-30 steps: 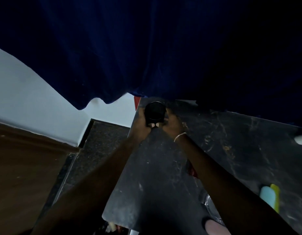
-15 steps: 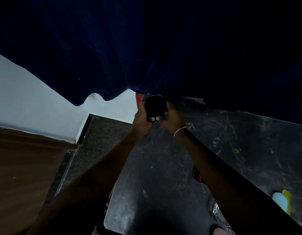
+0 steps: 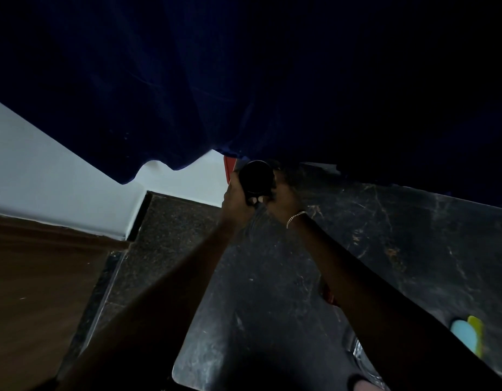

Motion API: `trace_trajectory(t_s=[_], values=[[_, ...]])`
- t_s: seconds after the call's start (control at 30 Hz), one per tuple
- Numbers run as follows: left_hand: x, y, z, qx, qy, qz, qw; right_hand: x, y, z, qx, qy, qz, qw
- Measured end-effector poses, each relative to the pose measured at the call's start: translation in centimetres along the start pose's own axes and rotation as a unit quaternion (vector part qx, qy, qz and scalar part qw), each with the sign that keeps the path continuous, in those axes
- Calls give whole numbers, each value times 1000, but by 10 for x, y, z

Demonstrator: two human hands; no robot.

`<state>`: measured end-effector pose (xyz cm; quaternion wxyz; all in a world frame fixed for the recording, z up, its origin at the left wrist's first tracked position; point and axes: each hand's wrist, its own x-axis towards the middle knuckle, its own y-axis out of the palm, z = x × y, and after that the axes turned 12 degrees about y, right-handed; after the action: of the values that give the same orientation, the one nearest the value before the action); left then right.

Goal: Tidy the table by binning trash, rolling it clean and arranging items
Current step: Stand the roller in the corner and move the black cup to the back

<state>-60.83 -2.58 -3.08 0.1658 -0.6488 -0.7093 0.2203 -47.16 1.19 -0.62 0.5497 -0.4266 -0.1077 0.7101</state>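
Table (image 3: 385, 249) slid right; curtain (image 3: 244, 80) overhangs the jar (image 3: 256, 177) (both hands).

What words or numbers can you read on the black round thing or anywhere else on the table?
None can be read anywhere.
Black round object, held by the left hand and right hand: too dark, no print shows.
Dark marble table: only veins and scratches, no writing.
Light blue and yellow item at the right edge: plain colours, no label visible.
Red thing behind the hands: mostly hidden, no text shows.
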Motion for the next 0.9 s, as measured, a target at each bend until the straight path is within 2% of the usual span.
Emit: trace_trajectory(t_s=[0.13,0.33,0.43,0.6,0.67,0.77,0.9], values=[[-1,0,1,-1,-6,9,1000,0,0,-1,-13,9,10,1000],[-11,-1,3,-31,-25,-18,999,-11,-2,-15,31,6,43,999],[-25,-1,3,-62,-33,-40,997,-18,-6,-28,-19,20,33,999],[-69,-5,-2,-129,-42,-30,990,-52,-18,-49,26,-22,1,999],[-90,-7,-6,-86,-27,-16,996,-66,-22,-60,-12,-47,-22,999],[-119,-9,-12,44,20,18,999,-93,-29,-80,-73,-54,-32,995],[-154,0,-26,191,100,41,976,-131,-38,-107,-122,-105,-70,984]])
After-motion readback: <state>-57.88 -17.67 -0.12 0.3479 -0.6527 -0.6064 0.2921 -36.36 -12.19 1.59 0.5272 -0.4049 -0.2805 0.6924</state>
